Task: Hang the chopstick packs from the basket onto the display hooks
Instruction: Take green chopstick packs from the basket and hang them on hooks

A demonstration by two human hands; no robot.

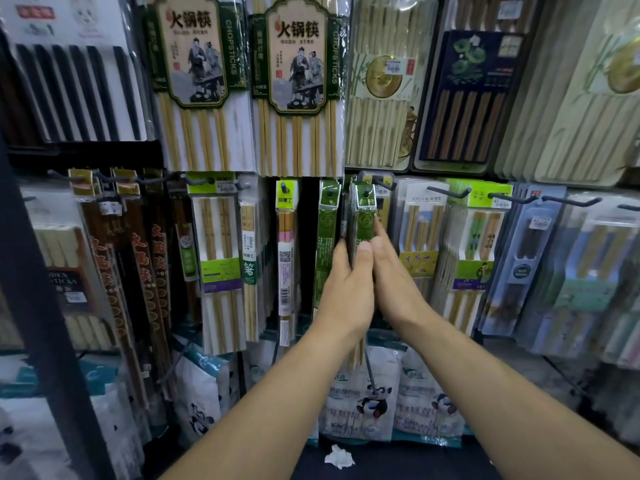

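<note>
Holding what, up there at the rack?

A green chopstick pack (363,220), between both hands. My left hand (346,285) grips its left edge, thumb laid on the front and fingers out of sight behind it. My right hand (393,282) pinches the right edge, thumb pressed on the front just beside the left thumb, fingers running up along the side.

Where does the pack sit?

Upright, in the lower row of the display, with its header up at a display hook (365,192). The hook's dark tip shows at the hang hole. How far onto the hook it sits I cannot tell. The pack's lower end is hidden behind my wrists.

And around it?

A second green pack (327,216) hangs just to the left on its own hook. Further left hangs a narrow pink-and-white pack (286,251). Straight above are two big hot-pot chopstick packs (298,64), side by side, each marked CHOPSTICKS. Just right of my hands hangs a JOY-HER pack (420,230) of pale sticks.

Anything lower down?

Panda-print bags (374,400) stand beneath my forearms, and a crumpled white paper (339,457) lies in front of them.
</note>
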